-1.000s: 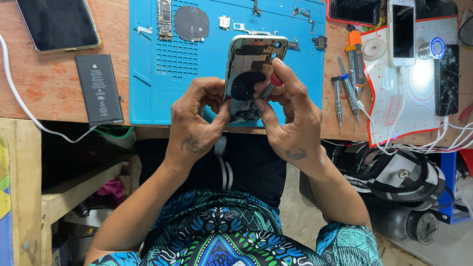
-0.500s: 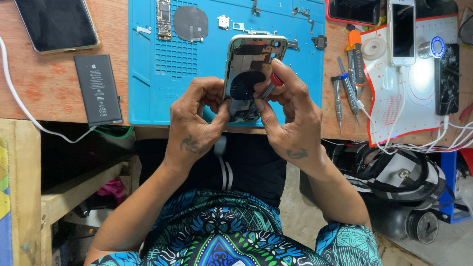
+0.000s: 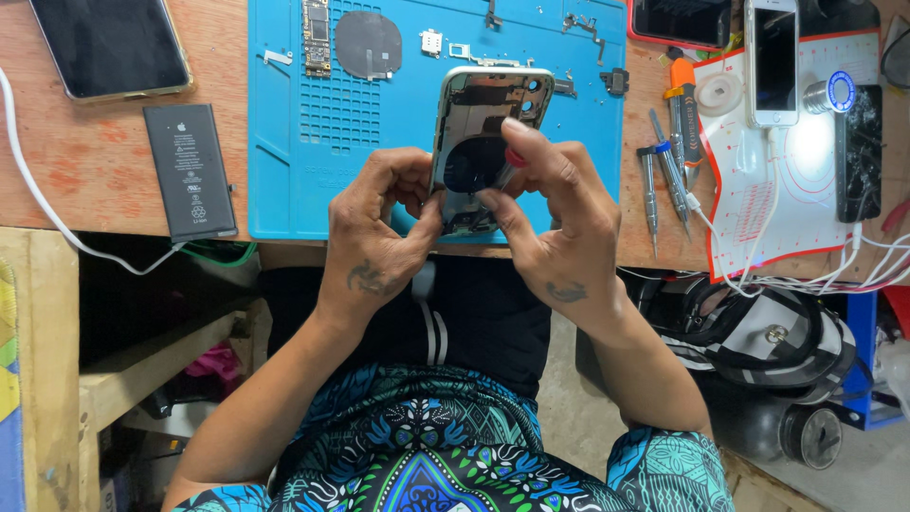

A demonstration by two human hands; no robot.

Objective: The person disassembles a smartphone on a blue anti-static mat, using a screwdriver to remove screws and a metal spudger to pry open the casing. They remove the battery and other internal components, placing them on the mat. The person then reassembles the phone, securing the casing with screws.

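Left hand (image 3: 374,237) has a closed grip on the side of the opened phone housing (image 3: 485,142), tilting it up over the blue repair mat (image 3: 313,161) on the table (image 3: 85,152), so the right hand (image 3: 559,223), pinching a red-tipped tool (image 3: 507,166), reaches inside.

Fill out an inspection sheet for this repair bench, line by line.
Surface: wooden bench with a blue work mat.
Job's things: opened phone housing, held tilted above the mat; a red-tipped tool set into it.
Clutter: black battery, circuit board, round black coil, screwdrivers, white phone, dark phone.
Fingers: left hand grips the housing's edge; right hand holds the tool.
Cables: white cable at left; white leads at right.
Surroundings: striped bag below the bench.
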